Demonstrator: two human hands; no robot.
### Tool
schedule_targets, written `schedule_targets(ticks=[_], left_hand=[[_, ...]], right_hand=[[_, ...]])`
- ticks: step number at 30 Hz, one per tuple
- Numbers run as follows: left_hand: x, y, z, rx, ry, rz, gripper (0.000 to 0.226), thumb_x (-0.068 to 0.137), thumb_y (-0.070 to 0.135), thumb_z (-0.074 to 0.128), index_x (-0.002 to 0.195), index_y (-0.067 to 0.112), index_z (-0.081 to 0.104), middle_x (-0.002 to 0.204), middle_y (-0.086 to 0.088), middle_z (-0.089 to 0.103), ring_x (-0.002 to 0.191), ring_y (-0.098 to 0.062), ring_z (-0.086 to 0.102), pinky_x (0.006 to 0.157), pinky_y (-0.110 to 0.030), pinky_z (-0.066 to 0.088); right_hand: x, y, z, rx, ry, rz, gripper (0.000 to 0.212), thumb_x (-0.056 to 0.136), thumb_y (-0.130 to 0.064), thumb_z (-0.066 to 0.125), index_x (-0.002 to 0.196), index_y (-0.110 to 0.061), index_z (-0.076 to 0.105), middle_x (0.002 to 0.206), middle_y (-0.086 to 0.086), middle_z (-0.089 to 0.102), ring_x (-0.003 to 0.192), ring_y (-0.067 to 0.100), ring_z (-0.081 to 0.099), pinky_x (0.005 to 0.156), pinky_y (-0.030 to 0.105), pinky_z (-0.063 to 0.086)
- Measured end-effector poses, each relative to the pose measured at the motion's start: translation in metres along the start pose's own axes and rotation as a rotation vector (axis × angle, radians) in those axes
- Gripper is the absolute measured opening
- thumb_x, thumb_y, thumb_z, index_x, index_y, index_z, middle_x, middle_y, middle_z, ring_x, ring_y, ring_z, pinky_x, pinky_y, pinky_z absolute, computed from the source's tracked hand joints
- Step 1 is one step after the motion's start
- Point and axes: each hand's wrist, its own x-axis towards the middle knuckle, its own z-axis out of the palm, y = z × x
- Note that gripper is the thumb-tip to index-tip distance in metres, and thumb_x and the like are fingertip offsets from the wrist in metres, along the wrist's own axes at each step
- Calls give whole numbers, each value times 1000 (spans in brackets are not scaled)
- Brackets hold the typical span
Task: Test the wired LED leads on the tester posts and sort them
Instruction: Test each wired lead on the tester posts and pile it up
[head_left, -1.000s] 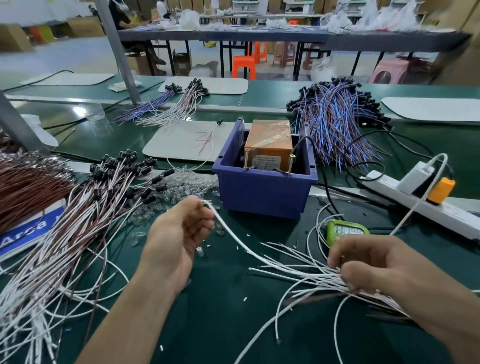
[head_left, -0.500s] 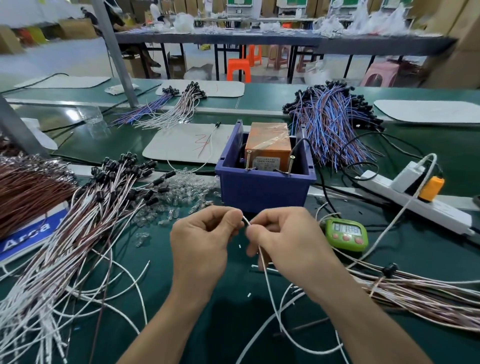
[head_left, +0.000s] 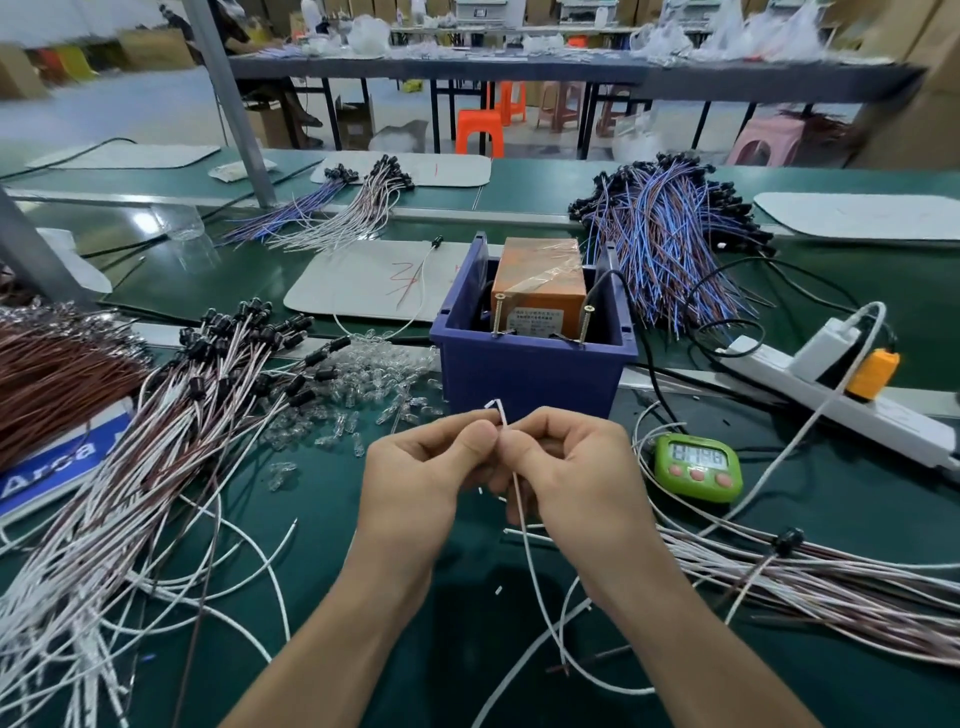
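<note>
Held one wired lead (head_left: 525, 545) by its upper end, pinched in the grip of the left hand (head_left: 431, 467) and also of the right hand (head_left: 571, 467), low over the desk (head_left: 467, 649) and just in front of the blue bin (head_left: 530, 374), with the tail hanging down. Seemed to be preparing the wire ends, not yet brought to the two tester posts (head_left: 498, 314) inside the bin. Would need next to spread both ends and to touch one on each post, before sorting.
</note>
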Motion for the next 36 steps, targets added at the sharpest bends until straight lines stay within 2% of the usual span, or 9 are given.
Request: schedule_targets(ticks=[7,10,12,15,19,22,25,32,36], left_hand=[[4,-2,-7,-210,-223,-183,35,69,27,85,98,8,82,78,-9,69,67,-15,64,62,-28,56],[5,0,-11,-251,-247,-208,32,66,27,86,93,10,82,97,-14,77,86,-24,73,77,-34,61],[6,4,-11,-234,-175,-216,20,66,27,85,84,20,83,99,-10,79,89,-20,76,76,-28,61],[9,8,-14,-167,-53,-211,11,75,30,72,78,23,80,79,-3,75,66,-13,71,57,-20,56],[11,9,-14,-135,-22,-161,28,99,17,61,79,18,80,66,0,65,57,-9,60,53,-18,51],[8,5,-8,-86,-38,-118,36,101,15,59,74,22,81,64,1,64,55,-8,58,50,-18,49],[3,1,-3,-13,-30,-88,37,101,13,59,72,24,81,63,0,66,52,-9,57,49,-17,47],[0,1,-5,-10,-13,-73,28,99,12,61,79,19,79,63,-1,63,51,-9,52,47,-16,42],[-2,-1,-4,13,-3,-62,28,99,12,63,78,19,80,63,-2,63,53,-9,53,47,-16,43]], right_hand=[[-1,-4,-13,79,-146,9,19,98,-12,66,84,-15,78,74,13,75,56,23,70,48,20,49],[-1,-7,-19,35,-195,13,21,101,-19,63,89,-17,80,81,10,78,71,26,76,59,29,58],[-2,-9,-37,-134,-133,-57,22,101,-24,63,86,-20,79,80,2,78,72,17,75,64,26,58],[-7,-15,-75,-636,-137,-141,16,91,-31,70,76,-32,75,71,-13,73,63,2,65,60,13,47],[-29,-5,-100,-966,-287,25,11,86,-41,73,78,-33,76,72,-21,70,71,-2,64,63,12,48],[-46,6,-107,-1018,-300,51,1,82,-38,77,83,-38,76,73,-29,68,74,-9,62,61,7,44],[-56,11,-110,-1046,-247,37,15,79,-28,82,86,-40,76,69,-24,66,75,-10,59,65,5,44],[-64,10,-99,-1144,-258,-23,10,85,-23,76,84,-33,75,83,-15,71,81,6,63,82,29,54],[-61,4,-104,-1001,-165,-61,16,91,-15,67,84,-29,68,78,-13,65,76,5,57,68,14,43]])
